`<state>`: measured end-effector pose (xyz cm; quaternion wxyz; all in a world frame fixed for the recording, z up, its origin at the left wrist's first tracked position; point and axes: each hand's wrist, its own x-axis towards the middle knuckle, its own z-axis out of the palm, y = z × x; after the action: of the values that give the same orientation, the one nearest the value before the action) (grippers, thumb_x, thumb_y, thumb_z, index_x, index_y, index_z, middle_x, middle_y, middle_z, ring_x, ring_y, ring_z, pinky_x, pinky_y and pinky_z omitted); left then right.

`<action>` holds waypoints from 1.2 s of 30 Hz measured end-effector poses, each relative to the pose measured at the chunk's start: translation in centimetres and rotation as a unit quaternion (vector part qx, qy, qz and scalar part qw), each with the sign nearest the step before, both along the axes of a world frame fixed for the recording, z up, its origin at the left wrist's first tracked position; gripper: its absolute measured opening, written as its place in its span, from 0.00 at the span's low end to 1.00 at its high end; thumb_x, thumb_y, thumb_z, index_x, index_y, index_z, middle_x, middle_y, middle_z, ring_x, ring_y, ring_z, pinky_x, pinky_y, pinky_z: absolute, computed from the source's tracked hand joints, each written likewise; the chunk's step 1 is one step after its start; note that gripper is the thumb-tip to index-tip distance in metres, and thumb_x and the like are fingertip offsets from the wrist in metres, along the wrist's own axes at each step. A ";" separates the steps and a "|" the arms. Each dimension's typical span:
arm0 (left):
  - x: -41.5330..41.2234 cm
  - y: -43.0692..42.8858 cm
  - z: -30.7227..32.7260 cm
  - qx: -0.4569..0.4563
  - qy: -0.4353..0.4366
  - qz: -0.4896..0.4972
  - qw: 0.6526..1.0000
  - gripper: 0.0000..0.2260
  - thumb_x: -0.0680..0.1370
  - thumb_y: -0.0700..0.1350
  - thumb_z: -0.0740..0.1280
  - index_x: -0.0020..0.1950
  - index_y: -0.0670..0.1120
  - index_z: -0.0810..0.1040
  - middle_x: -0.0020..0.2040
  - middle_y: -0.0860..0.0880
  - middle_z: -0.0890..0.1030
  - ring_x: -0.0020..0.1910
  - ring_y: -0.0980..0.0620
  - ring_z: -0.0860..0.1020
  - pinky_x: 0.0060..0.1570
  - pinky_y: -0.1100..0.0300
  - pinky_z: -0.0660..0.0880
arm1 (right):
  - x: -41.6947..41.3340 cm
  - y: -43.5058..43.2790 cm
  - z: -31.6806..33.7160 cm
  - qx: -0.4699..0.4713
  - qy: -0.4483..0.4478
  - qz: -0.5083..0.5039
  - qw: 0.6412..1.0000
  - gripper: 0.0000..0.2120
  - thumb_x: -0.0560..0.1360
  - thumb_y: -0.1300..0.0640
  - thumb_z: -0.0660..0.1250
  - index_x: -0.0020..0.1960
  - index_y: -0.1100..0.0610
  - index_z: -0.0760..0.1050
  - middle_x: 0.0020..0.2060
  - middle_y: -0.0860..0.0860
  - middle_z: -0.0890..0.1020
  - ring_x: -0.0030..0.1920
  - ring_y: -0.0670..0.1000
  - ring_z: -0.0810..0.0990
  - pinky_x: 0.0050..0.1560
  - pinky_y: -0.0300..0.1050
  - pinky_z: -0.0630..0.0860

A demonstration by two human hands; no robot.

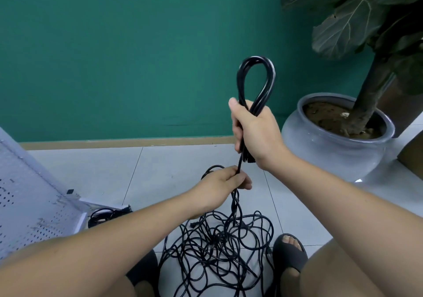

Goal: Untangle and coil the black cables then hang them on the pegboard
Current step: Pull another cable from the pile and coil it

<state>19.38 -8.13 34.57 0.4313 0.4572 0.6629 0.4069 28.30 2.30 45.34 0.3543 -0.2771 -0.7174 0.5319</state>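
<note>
The right hand [256,134] is closed around a half-made coil of glossy black cable [255,79], its loop standing above the fist. Just below, the left hand [225,185] pinches the free strand running down to the tangled heap of thin black cables [217,246] on the pale tiled floor [160,166]. Coiling appears under way; the next wrap likely needs slack drawn from the heap. The white perforated metal pegboard [29,203] leans at the floor's left edge.

Black cable loop [256,84] upright, its loose strand [239,165] trailing into a tangled cable heap [217,251] on the floor [91,171], small coiled bundle [107,214] beside white pegboard [29,205]
</note>
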 end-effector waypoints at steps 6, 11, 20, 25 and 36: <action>1.4 -0.9 -0.9 -0.080 0.042 -0.053 0.994 0.15 0.84 0.62 0.60 0.59 0.57 0.81 0.59 0.56 0.86 0.64 0.55 0.82 0.70 0.45 0.76 | -0.4 1.2 0.1 -0.037 0.093 -0.100 0.990 0.23 0.87 0.48 0.63 0.39 0.61 0.65 0.30 0.59 0.67 0.25 0.55 0.67 0.28 0.45 0.67; 1.6 -1.5 -0.8 -0.087 0.059 -0.094 0.990 0.16 0.81 0.64 0.58 0.50 0.58 0.81 0.49 0.53 0.89 0.49 0.40 0.81 0.65 0.33 0.76 | -0.5 1.8 0.3 -0.020 0.104 -0.129 0.986 0.23 0.87 0.48 0.64 0.42 0.62 0.61 0.33 0.58 0.63 0.29 0.54 0.61 0.26 0.44 0.66; 1.2 -1.8 2.9 -0.003 0.217 -0.086 0.972 0.17 0.89 0.56 0.58 0.47 0.50 0.79 0.29 0.50 0.77 0.31 0.54 0.77 0.39 0.57 0.75 | 0.0 2.9 -0.9 0.169 -0.036 -0.101 0.980 0.28 0.82 0.37 0.70 0.37 0.51 0.59 0.24 0.41 0.65 0.29 0.46 0.63 0.32 0.40 0.61; -0.5 -2.5 5.6 0.057 0.269 -0.043 0.961 0.15 0.87 0.56 0.61 0.45 0.52 0.80 0.30 0.54 0.75 0.33 0.54 0.74 0.39 0.56 0.72 | 0.0 3.1 -3.0 0.211 -0.223 0.056 0.950 0.28 0.81 0.29 0.62 0.38 0.52 0.66 0.27 0.48 0.77 0.29 0.51 0.73 0.35 0.48 0.71; -4.5 -3.5 8.4 0.162 0.266 0.077 0.947 0.13 0.81 0.56 0.73 0.41 0.50 0.82 0.28 0.46 0.77 0.25 0.53 0.69 0.31 0.55 0.68 | 1.7 1.1 -3.6 0.034 -0.282 0.258 0.923 0.45 0.76 0.17 0.43 0.48 0.56 0.76 0.29 0.54 0.79 0.28 0.55 0.73 0.31 0.50 0.72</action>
<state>14.90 -11.58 42.99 0.1268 0.5600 0.7122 0.4039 29.95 3.45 41.70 -0.0032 -0.2085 -0.8523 0.4797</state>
